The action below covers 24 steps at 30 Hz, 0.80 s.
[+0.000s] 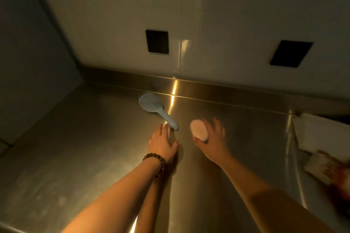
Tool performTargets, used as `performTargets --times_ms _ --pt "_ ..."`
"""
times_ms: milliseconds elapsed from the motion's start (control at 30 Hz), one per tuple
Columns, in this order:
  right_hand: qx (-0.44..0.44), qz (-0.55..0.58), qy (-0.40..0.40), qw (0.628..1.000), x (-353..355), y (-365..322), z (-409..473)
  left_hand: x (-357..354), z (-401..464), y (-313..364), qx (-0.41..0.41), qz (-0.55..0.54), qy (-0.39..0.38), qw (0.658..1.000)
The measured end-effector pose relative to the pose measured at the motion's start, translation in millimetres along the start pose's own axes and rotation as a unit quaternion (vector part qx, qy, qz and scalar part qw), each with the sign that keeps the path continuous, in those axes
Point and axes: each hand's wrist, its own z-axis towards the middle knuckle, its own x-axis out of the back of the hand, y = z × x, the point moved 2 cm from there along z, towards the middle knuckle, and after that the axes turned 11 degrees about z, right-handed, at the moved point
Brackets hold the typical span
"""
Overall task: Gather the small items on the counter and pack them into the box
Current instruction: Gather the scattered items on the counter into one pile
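Just beyond the left hand [162, 143], whose spread fingers [165, 128] seemingly touch its near handle end, the pale-blue plastic hairbrush [151, 106] points far-left; the right hand [212, 139] holds a pink oval soap [198, 130].

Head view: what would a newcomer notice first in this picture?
Two bare forearms reach to the middle of a steel counter. The right hand holds a pale pink oval item, and the left hand touches the handle of a light blue hairbrush lying near the back edge. Two black rectangles mark the wall behind.
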Motion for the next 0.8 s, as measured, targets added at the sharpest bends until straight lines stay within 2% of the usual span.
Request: performTargets --times_ms 100,300,433,567,800 --pt "-0.021 -0.066 0.012 0.998 -20 -2 24 -2 40 -9 -0.033 0.021 -0.022 0.999" --pt "-0.069 -0.085 -0.015 0.994 -40 4 40 -16 85 -11 -0.078 0.076 -0.083 0.991" --pt "-0.084 -0.09 -0.002 0.992 -48 4 40 -14 86 -15 -0.093 0.095 -0.057 0.99" --pt "-0.086 -0.097 -0.012 0.991 -50 -2 44 -4 77 -27 -0.086 0.062 -0.011 0.994" --pt "-0.006 -0.127 -0.049 0.991 -72 -23 41 17 51 -69 -0.075 0.023 0.043 0.996"
